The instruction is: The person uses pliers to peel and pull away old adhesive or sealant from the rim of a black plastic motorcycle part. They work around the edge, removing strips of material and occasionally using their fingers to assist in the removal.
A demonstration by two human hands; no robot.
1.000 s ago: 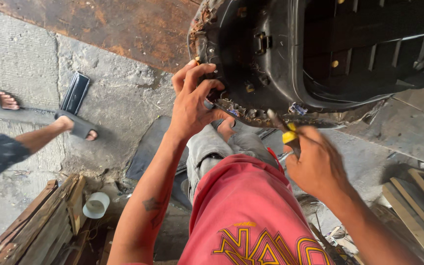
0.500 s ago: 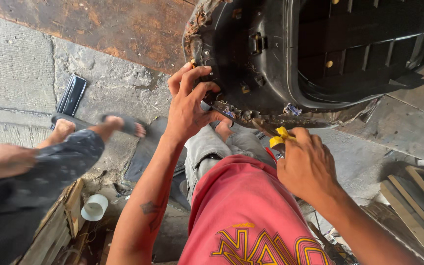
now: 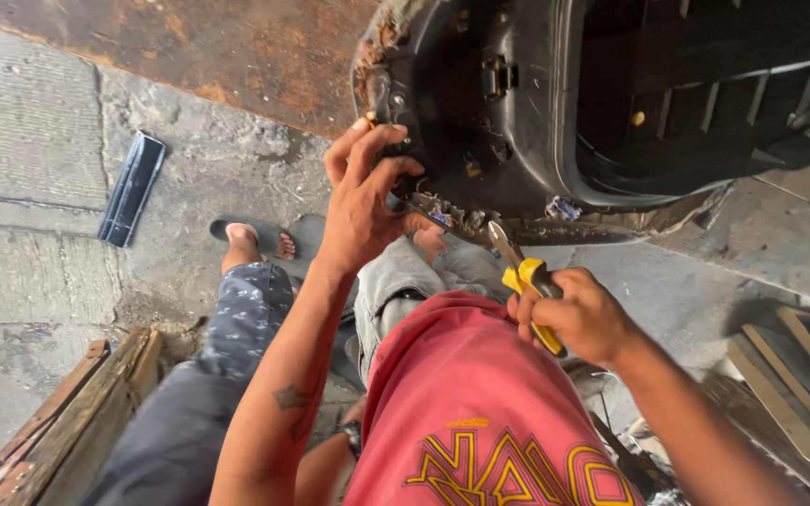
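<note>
Black seat base [image 3: 611, 103], upturned, has its frayed edge pinched by the left hand [image 3: 363, 201]. Right hand [image 3: 578, 314] is closed around yellow pliers [image 3: 527, 281], tips just beside that edge

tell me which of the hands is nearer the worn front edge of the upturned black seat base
Left. The left hand grips the frayed edge of the black seat base with its fingers on it. The right hand sits lower, apart from it, holding yellow-handled pliers whose tip points toward that edge.
</note>
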